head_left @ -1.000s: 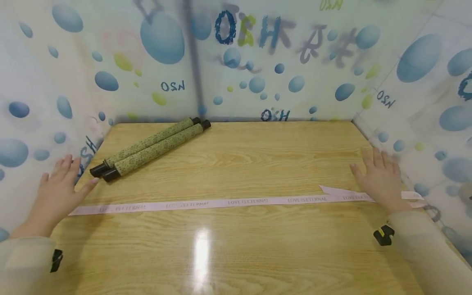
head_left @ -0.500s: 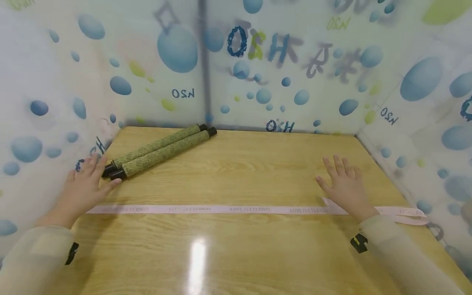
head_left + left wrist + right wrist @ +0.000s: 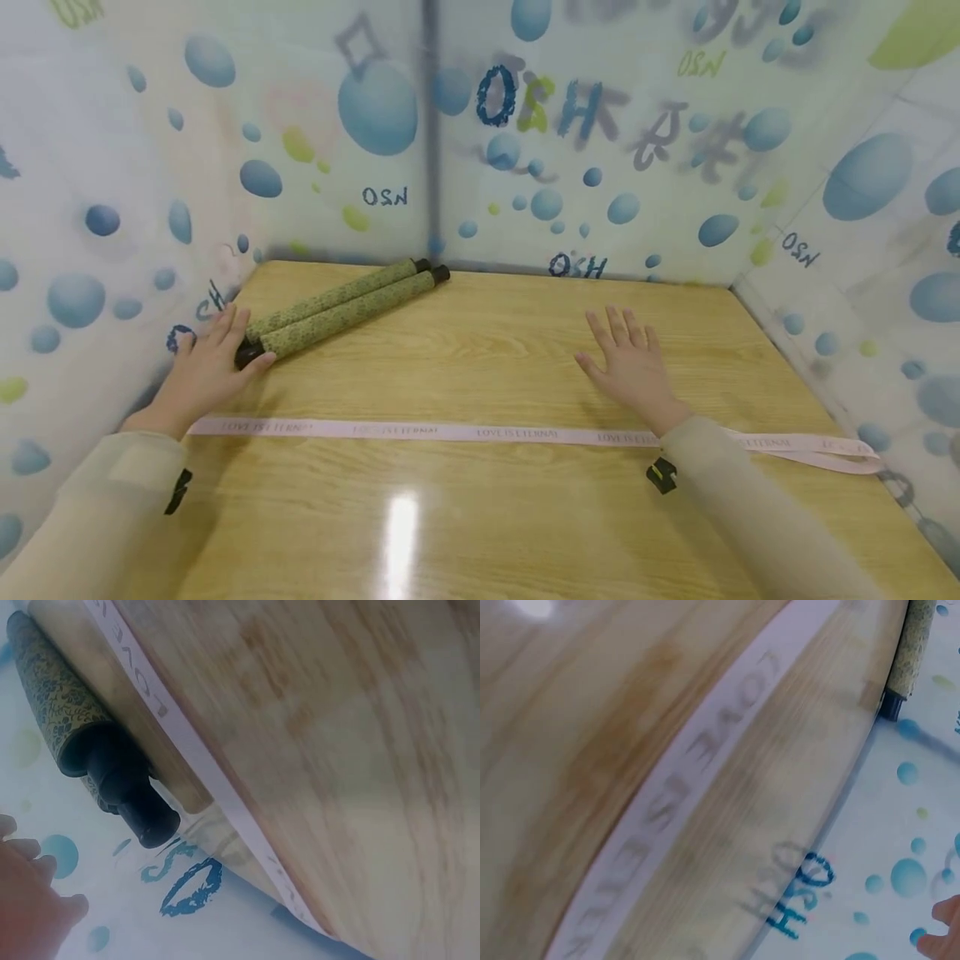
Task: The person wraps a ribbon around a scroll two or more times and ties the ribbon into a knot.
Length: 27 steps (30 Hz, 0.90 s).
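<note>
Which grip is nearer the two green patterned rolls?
Left. The left grip is at the near black ends of the rolls, overlapping them in the head view. The right grip is well off to their right, across bare tabletop.

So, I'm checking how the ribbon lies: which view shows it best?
The head view: it shows most of the ribbon running across the table to its fold at the right, though the right sleeve hides part. The left wrist view catches only a stretch reaching the table's edge; the right wrist view, a closer stretch.

White glare [image 3: 401, 537] streaks the table [image 3: 525, 525]; dimmer wrist views look soft, perhaps blurred.
</note>
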{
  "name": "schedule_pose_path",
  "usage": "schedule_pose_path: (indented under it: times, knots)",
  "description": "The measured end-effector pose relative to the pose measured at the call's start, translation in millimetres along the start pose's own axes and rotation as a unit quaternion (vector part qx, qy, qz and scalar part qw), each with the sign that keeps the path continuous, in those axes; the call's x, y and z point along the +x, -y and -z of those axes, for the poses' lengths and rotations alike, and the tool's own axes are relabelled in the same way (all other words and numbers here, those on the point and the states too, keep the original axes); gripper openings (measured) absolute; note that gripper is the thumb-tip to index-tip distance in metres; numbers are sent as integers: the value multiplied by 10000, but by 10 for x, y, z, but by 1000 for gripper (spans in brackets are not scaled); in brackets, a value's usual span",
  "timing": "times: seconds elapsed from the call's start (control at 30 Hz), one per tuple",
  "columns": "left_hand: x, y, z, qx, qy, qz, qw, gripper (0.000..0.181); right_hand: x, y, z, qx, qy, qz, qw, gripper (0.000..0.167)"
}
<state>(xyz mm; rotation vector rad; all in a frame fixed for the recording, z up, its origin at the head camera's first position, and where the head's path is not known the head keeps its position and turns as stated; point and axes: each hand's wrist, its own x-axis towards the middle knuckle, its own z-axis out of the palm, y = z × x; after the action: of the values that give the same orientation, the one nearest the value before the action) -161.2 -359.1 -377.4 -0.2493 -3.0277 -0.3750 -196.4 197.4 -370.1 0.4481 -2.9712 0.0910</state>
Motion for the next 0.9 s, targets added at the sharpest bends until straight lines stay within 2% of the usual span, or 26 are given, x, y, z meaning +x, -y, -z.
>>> schedule_pose_path:
  times: [0.2,0.47,0.6,0.8,0.9]
  knots:
    - [121,20,-19,-165,144,1,9998,85,264,232,-53,-6,32,139,9999,71]
    - [440,108,-79,-711,579,-12,9958,72,493,475,-162,17,285,194,9994,70]
    - [546,145,-110,-515,714,-18,9961,68,573,582,-245,68,279,260,9992,69]
    - [703,188,-109,-465,1097,237,9926,64,642,743,-327,26,231,321,9992,69]
    - [781,233,-106,-412,1132,354,9921,55,665,815,-317,93,201,325,9992,68]
